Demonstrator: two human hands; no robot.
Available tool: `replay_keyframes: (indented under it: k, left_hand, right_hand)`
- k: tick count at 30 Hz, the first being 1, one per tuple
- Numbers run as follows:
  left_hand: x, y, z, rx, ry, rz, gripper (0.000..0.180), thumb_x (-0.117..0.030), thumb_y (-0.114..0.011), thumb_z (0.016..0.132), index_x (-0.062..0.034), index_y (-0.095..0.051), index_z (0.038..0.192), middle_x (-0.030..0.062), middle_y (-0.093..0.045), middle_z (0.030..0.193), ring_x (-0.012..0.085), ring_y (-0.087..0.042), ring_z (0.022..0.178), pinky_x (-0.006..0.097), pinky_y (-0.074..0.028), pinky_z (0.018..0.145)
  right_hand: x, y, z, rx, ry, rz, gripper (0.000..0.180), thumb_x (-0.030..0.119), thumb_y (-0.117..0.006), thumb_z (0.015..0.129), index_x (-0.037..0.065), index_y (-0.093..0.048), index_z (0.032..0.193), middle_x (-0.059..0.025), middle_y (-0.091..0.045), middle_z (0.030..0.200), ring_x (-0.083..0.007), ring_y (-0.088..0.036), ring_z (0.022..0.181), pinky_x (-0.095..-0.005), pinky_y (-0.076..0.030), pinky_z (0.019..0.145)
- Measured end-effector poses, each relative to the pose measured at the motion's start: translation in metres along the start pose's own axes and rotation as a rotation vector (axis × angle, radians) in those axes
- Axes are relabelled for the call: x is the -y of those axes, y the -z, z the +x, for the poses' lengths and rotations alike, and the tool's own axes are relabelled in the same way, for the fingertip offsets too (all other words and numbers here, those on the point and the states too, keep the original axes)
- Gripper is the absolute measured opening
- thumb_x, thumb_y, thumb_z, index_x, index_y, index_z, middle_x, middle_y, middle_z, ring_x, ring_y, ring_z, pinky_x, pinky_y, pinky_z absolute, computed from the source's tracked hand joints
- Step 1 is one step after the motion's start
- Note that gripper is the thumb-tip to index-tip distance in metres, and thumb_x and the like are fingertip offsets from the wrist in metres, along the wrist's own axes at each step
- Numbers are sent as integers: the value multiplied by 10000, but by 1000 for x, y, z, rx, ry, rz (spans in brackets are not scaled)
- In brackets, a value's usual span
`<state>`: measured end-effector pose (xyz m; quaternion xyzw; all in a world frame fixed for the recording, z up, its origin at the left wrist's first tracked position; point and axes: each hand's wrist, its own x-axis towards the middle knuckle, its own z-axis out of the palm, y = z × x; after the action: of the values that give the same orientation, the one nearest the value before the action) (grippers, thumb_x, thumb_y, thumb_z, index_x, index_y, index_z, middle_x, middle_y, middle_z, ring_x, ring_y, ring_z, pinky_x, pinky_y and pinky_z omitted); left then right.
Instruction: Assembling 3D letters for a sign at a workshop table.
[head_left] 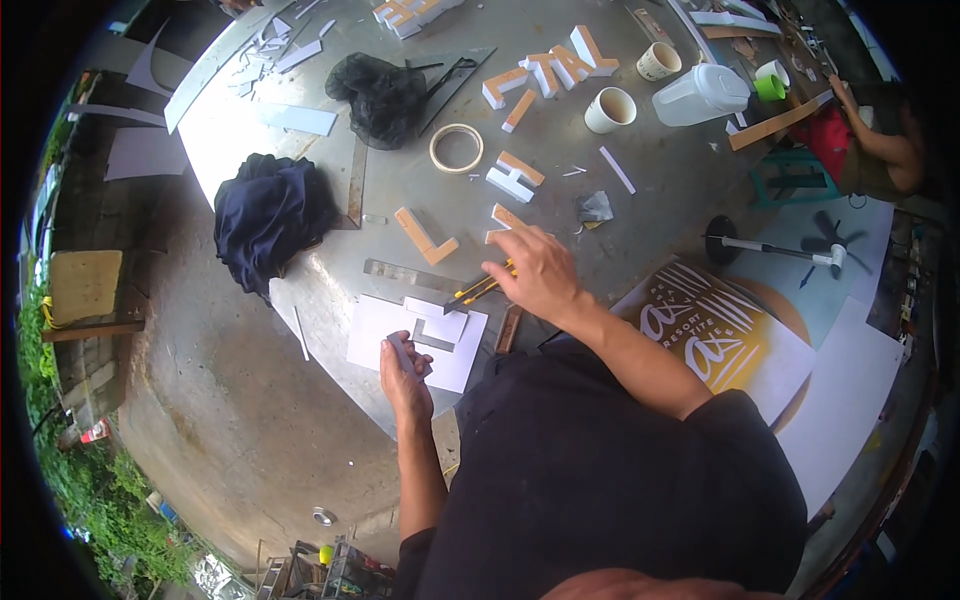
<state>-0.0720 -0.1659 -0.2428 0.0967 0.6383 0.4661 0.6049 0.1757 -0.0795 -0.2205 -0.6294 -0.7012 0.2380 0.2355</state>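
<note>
My left hand (405, 368) is closed around a small grey-white flat piece (405, 352), beside a white sheet (455, 370) with an angular cut-out on the table. A white strip (436, 322) lies across the sheet. My right hand (540, 268) is over the table, thumb and fingers apart. Below its thumb, a yellow-and-black utility knife (480, 290) points toward the sheet; its far end is partly hidden by the hand. The fingertips are close to an orange-faced white letter (503, 215), partly covered. Another orange-faced L-shaped letter (427, 238) lies to its left.
Metal rulers (415, 274), a tape roll (456, 148), dark navy cloth (270, 220) and a black bag (375, 100) lie on the grey table (330, 270). Paper cups (610, 110) and a lidded plastic container (700, 95) stand farther right. Another person (885, 150) sits beyond, near a fan (800, 250).
</note>
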Motion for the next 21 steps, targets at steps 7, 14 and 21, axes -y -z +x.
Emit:
replay_keyframes:
  k: [7,14,21]
  left_hand:
    - [-14,-9,-12,24,-36,-25,421,-389,-422,1062,5,-557,1130,3,-490,813,90,-434,619,305,-461,671]
    - [6,-5,-34,-163,-48,-42,411,-384,-414,1069,-1,-544,1142,12,-499,833,97,-443,620,307,-472,677]
    - [17,-50,-35,-288,25,-118,404,-364,-418,1068,8,-560,1133,17,-514,827,99,-445,614,315,-472,671]
  right_hand:
    - [-61,18,112,-243,-110,-162,315,335,-759,821,58,-688,953,-112,-690,987,-309,-631,954,-429,-507,825]
    - [-126,-14,219,-118,-221,-572,502,534,-660,851,68,-755,1012,-91,-696,1082,-297,-581,1089,-466,-358,963]
    - [-145,28,223,-240,-243,-85,408,391,-651,878,0,-759,845,-91,-720,813,-293,-636,835,-434,-449,762]
